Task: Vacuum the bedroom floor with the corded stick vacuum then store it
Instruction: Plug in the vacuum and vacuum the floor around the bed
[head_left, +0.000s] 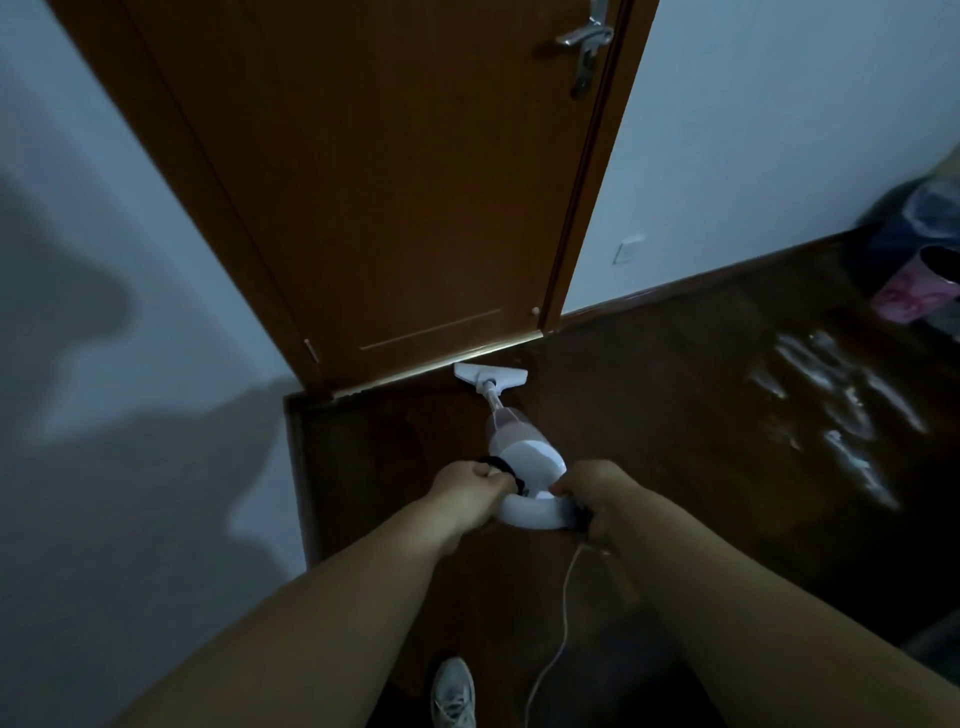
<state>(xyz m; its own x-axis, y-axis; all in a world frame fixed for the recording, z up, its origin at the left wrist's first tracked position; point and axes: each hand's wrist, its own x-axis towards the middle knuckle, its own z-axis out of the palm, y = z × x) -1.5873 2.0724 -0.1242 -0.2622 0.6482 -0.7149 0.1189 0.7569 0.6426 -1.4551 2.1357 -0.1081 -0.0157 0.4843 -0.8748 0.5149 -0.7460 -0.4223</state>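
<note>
A white stick vacuum (522, 447) leans away from me on the dark wooden floor (675, 415). Its flat floor head (491, 375) lies against the bottom edge of the brown door (395, 182). My left hand (470, 486) grips the left side of the curved white handle (535, 512), by a black strap. My right hand (597, 493) grips the handle's right side. The white cord (563, 623) hangs from under my right hand down to the floor.
A white wall (130, 364) closes the left side, another wall with a socket plate (628, 248) runs right of the door. A dark bin (919, 228) and a pink container (914, 288) stand at the far right. My shoe (454, 693) is below.
</note>
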